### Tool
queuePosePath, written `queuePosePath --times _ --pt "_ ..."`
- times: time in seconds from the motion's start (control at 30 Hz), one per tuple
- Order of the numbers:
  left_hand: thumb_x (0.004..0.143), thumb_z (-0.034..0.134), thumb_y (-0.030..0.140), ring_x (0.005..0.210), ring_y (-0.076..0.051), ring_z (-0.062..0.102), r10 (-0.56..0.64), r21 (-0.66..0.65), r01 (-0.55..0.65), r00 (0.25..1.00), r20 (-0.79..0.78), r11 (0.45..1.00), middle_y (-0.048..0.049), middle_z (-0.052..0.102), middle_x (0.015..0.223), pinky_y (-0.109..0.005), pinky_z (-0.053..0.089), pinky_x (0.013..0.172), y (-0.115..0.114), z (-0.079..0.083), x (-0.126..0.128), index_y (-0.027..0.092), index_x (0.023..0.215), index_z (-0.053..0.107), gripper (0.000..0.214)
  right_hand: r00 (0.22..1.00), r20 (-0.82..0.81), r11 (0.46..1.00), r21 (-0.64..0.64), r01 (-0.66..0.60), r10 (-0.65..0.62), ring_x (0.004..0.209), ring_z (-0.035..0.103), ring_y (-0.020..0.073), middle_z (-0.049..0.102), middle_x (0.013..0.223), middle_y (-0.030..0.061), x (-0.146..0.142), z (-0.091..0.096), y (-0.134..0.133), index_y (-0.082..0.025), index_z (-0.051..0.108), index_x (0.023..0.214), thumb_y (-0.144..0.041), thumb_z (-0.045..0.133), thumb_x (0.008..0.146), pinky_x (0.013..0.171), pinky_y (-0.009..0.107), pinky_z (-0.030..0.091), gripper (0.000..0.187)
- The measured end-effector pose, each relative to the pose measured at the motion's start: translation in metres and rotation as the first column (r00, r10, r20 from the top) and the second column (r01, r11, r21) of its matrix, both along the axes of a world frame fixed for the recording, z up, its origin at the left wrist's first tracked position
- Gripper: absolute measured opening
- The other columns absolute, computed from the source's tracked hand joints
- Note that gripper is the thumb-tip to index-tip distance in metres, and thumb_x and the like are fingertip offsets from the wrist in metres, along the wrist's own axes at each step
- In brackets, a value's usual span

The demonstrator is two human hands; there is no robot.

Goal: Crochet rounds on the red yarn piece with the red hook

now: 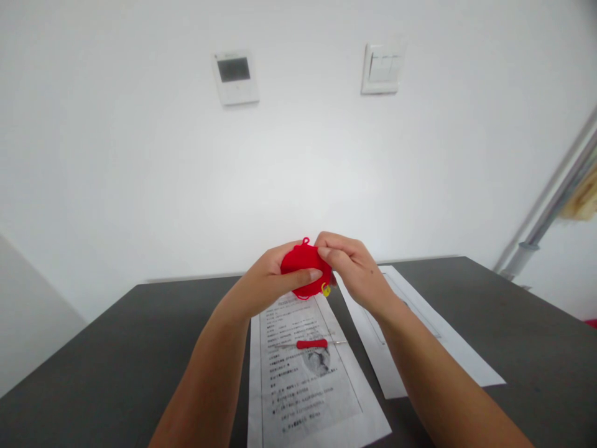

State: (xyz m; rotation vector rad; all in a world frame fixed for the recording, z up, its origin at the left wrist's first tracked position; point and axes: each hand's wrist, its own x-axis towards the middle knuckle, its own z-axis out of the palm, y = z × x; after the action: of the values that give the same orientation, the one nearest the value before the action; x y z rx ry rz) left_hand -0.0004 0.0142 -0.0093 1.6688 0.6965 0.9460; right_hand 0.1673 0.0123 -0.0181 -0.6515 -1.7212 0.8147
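A round red crochet piece (298, 258) is held up above the far part of the table, with small yarn loops on its edge and a yellow stitch marker (326, 289) at its lower right. My left hand (275, 274) grips it from the left, thumb pressed across its front. On the right side, my right hand (347, 258) pinches its edge between thumb and fingers. Below both hands, a crochet hook (312, 343) with a red handle lies crosswise on a printed sheet (303, 398).
A second sheet (448, 348) lies to the right, partly under my right forearm. Both papers rest on a dark table (186, 323). Behind it rises a white wall with a thermostat (236, 78) and a light switch (382, 68). A grey pipe (550, 205) runs at the far right.
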Motion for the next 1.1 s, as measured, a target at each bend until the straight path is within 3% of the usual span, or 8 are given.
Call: queuePosePath --times 0.43,0.63,0.77,1.1 --pt "0.073 0.076 0.023 0.069 -0.013 0.063 0.025 0.068 -0.023 0.999 -0.025 0.997 0.0012 0.065 0.074 -0.023 0.050 0.062 0.0026 -0.0030 0.0018 0.018 0.083 0.063 0.017 0.999 0.009 0.996 0.078 0.041 -0.042 0.052 0.038 0.0094 0.042 0.055 -0.0059 -0.0002 -0.0016 0.0011 -0.020 0.045 0.061 -0.019 0.043 0.082 0.049 0.024 0.030 0.021" --pt "0.077 0.075 0.029 0.059 -0.009 0.058 0.082 0.144 -0.105 0.984 0.155 0.984 0.0039 0.062 0.067 -0.020 0.047 0.055 0.0019 -0.0056 0.0079 0.019 0.082 0.062 0.017 0.993 -0.067 0.990 0.099 0.103 -0.097 0.051 0.040 0.0095 0.043 0.055 -0.0058 0.0017 -0.0033 0.0018 -0.021 0.046 0.060 -0.019 0.044 0.082 0.048 0.024 0.031 0.022" --pt "0.082 0.071 0.029 0.063 -0.008 0.059 0.089 0.206 -0.148 0.959 0.270 0.967 0.0029 0.066 0.074 -0.018 0.047 0.058 0.0038 -0.0078 0.0093 0.021 0.084 0.064 0.011 0.994 -0.078 0.992 0.094 0.079 -0.072 0.050 0.040 0.0097 0.043 0.054 -0.0059 0.0023 -0.0042 0.0012 -0.021 0.046 0.061 -0.020 0.044 0.083 0.048 0.024 0.031 0.023" --pt "0.085 0.069 0.027 0.065 -0.009 0.058 0.089 0.208 -0.141 0.967 0.239 0.968 0.0031 0.066 0.075 -0.019 0.046 0.060 0.0046 -0.0088 0.0067 0.021 0.083 0.064 0.008 0.998 -0.051 0.997 0.065 0.041 -0.037 0.049 0.041 0.0104 0.044 0.053 -0.0055 0.0013 -0.0038 -0.0003 -0.021 0.047 0.062 -0.022 0.045 0.084 0.048 0.025 0.031 0.022"
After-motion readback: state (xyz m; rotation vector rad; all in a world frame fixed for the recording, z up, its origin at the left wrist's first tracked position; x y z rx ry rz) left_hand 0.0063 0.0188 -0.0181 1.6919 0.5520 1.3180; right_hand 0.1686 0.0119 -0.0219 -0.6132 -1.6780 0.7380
